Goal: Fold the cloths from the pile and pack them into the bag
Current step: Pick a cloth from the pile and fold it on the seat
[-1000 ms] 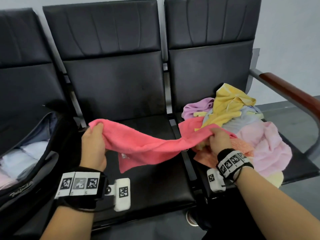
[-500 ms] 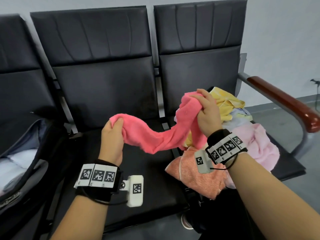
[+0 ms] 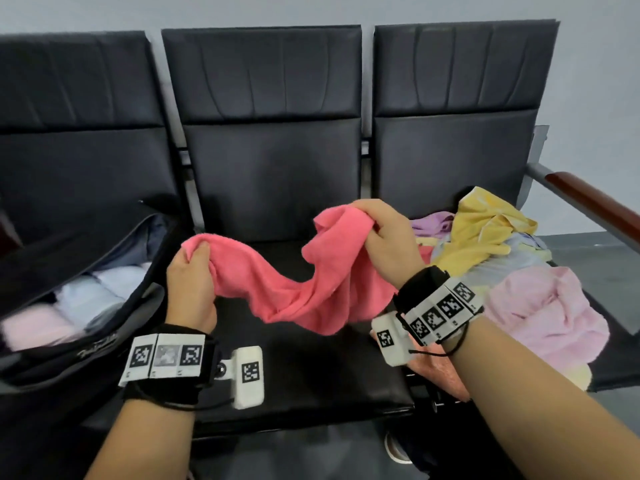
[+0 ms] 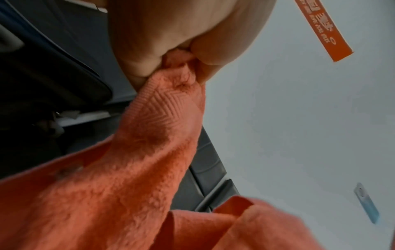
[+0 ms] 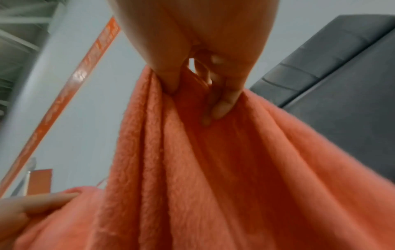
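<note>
A coral-pink cloth (image 3: 277, 289) hangs slack in the air over the middle seat (image 3: 311, 368), held by both hands. My left hand (image 3: 190, 282) grips its left end, and the left wrist view shows the cloth (image 4: 119, 169) bunched in my fingers (image 4: 145, 55). My right hand (image 3: 384, 237) grips the other end higher up; my fingers (image 5: 222, 104) curl into the cloth (image 5: 203, 177). The pile (image 3: 512, 271) of yellow, lilac, pale blue and pink cloths lies on the right seat. An open black bag (image 3: 69, 355) with folded pale cloths inside sits on the left seat.
Three black padded seats (image 3: 270, 161) stand in a row against a grey wall. A wooden armrest (image 3: 595, 206) on a metal bar borders the right seat. A salmon cloth (image 3: 436, 372) hangs over the front edge beneath my right wrist.
The view has shifted left, bringing the bag in. Both hands have carried the pink cloth off the pile to above the middle seat, the right hand staying raised.
</note>
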Demonstrator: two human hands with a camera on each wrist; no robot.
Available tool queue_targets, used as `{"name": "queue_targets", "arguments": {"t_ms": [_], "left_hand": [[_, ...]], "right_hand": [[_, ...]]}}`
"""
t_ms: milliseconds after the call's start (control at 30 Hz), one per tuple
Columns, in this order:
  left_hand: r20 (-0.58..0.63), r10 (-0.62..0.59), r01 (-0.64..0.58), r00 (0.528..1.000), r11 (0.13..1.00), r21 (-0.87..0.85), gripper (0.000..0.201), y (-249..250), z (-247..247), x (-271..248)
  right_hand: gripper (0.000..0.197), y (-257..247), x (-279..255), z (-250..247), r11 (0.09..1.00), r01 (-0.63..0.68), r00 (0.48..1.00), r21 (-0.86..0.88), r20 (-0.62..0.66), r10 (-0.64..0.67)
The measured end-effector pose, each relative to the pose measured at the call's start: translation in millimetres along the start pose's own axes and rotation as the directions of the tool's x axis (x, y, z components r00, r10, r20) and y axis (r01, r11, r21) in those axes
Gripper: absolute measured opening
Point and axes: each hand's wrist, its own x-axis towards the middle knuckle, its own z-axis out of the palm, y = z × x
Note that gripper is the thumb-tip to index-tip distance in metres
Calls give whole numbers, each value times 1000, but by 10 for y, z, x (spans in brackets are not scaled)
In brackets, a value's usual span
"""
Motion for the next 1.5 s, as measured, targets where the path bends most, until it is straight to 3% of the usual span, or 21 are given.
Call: {"name": "queue_targets", "arguments": {"t_ms": [67, 167, 233, 333, 400, 500, 600, 667, 767, 867, 1033, 1167, 1267, 1400, 1500], "left_hand": [[-42, -51, 51, 998, 999, 16, 22, -55, -202, 15], [-61, -153, 154, 986, 988, 12, 25, -131, -410, -35], [-48, -216, 214, 975, 976, -41, 24, -138, -472, -107], [20, -267, 266, 964, 949, -170, 22, -85, -423, -257], [62, -297, 303, 953, 938, -171, 19, -43, -340, -383], [185, -320, 346, 929, 929, -130, 16, -28, -274, -552], [299, -298, 339, 907, 936, -95, 19, -41, -291, -642], [298, -261, 297, 918, 951, -81, 18, -49, -328, -656], [243, -189, 207, 952, 977, -52, 10, -50, -397, -641], [196, -121, 128, 973, 992, -23, 18, -48, -436, -624], [205, -41, 44, 978, 999, -6, 21, -27, -496, -555], [77, -95, 93, 992, 995, 26, 20, -55, -625, -419], [71, -144, 137, 987, 986, 95, 8, -124, -660, -374], [206, -111, 73, 972, 980, 187, 37, -220, -641, -413], [433, -60, -102, 899, 934, 341, 48, -239, -596, -537]], "right_hand": [[46, 140, -102, 214, 984, -156, 983, -85, 87, 163], [54, 287, -347, 479, 929, -321, 911, -184, 207, 356], [57, 207, -551, 655, 936, -311, 888, -166, 299, 349], [56, -134, -909, 917, 947, -320, 836, 24, 478, 270], [64, -371, -1113, 1085, 968, -240, 833, 68, 526, 170], [58, -541, -1231, 1263, 990, -141, 871, -26, 471, 137], [21, -574, -1174, 1264, 987, -159, 929, -34, 332, 161], [10, -554, -1134, 1218, 989, -143, 951, -38, 272, 149], [22, -526, -1067, 1112, 975, -223, 953, 1, 212, 218], [9, -444, -1001, 1033, 969, -246, 958, 18, 158, 240], [22, -367, -1013, 977, 983, -181, 945, -13, 275, 177], [18, -388, -869, 876, 969, -243, 947, 41, 226, 228], [19, -518, -727, 820, 949, -273, 944, 159, 232, 233], [15, -720, -673, 831, 958, -226, 935, 174, 313, 164], [13, -795, -720, 875, 956, -213, 912, 202, 392, 121]]}}
